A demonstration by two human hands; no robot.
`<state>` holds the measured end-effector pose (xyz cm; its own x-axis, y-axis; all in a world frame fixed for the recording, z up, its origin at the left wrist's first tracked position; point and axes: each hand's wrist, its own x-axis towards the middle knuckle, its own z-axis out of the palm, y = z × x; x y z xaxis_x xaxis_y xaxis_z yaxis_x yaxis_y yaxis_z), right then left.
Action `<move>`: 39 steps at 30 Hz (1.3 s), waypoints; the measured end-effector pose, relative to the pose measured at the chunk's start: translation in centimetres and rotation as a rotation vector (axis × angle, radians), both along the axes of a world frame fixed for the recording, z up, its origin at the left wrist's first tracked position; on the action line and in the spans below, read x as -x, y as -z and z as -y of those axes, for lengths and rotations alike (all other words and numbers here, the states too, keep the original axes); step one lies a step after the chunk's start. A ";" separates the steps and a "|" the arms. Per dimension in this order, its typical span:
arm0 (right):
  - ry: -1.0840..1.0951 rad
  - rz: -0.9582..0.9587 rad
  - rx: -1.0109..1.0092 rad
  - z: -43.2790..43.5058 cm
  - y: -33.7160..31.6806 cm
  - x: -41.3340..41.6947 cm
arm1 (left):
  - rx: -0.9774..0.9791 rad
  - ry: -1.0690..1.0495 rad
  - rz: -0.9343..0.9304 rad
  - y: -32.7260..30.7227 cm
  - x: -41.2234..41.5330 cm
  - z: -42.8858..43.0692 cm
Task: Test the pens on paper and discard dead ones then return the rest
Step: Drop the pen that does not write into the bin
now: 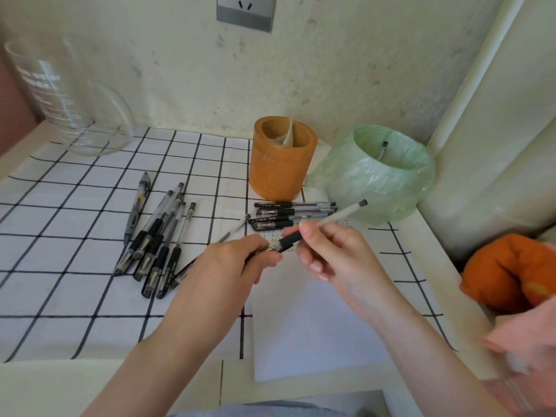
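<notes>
Hands: left hand (240, 260) pinches the tip end of a pen (337, 216) and right hand (328, 254) curls its fingers round the barrel, both gripping it above the paper (316, 326).
Hidden: the left fingers cover the pen's point, so whether a cap sits there is hard to say.
Writing: small marks on the paper's far edge are mostly behind the hands and unreadable.
Half-covered: a loose pen (236, 227) runs under the left hand, with only its ends showing.
Left group: a cluster of pens (156, 236) lies on the checked cloth (75, 221).
Far group: four pens in a row (293, 215) lie just in front of the orange pen holder (282, 164).
Bin: the green-lined bin (382, 176) beside the holder has one discarded pen (382, 149) inside.
Edges: the glass jug (69, 97) has blurred lettering, the wall socket (245, 12) is cut off at the top, and an orange cloth lump (505, 272) lies at the right.
</notes>
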<state>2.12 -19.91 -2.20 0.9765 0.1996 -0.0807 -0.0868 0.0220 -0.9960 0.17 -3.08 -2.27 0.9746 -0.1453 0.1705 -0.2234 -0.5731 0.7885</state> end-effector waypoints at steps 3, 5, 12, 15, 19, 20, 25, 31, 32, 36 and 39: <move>-0.007 0.002 0.017 0.0 -0.2 0.1 | 0.038 -0.005 -0.008 0.2 0.2 0.4; 0.014 0.012 0.035 -0.1 -0.3 0.2 | 0.066 0.002 -0.038 0.5 0.4 1.1; 0.155 0.056 0.023 -1.2 -0.5 -0.2 | 0.102 0.010 -0.071 0.2 -0.4 1.6; 0.256 0.070 0.043 -0.4 -0.9 -0.5 | 0.103 0.034 -0.092 -0.4 -0.4 1.7; 0.395 0.105 0.031 1.4 -2.6 -1.6 | 0.032 -0.011 -0.079 -0.3 -0.6 1.9; 0.423 0.142 0.064 2.1 -3.4 -2.2 | 0.007 -0.019 -0.069 -0.2 -0.7 1.9; 0.658 0.396 0.401 5.8 -8.4 -7.3 | -0.082 -0.022 -0.091 0.2 -0.6 1.3; 0.679 0.319 1.060 8.1 -9.2 -12.3 | -0.114 -0.065 -0.123 0.4 -0.8 0.4; 0.646 0.275 1.134 8.3 -8.8 -12.9 | -0.114 -0.075 -0.127 0.3 -0.9 0.2; 0.548 0.181 1.279 8.8 -6.8 -13.8 | -0.159 -0.113 -0.102 0.2 -1.0 -0.3; 0.587 0.264 1.241 8.5 -6.3 -12.8 | -0.203 -0.148 -0.068 0.4 -1.0 -0.4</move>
<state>14.88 -28.38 4.06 0.9053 -0.3042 0.2964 -0.1817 -0.9082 -0.3770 1.18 -2.65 -2.65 0.9960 -0.0248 0.0862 -0.0760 -0.7437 0.6642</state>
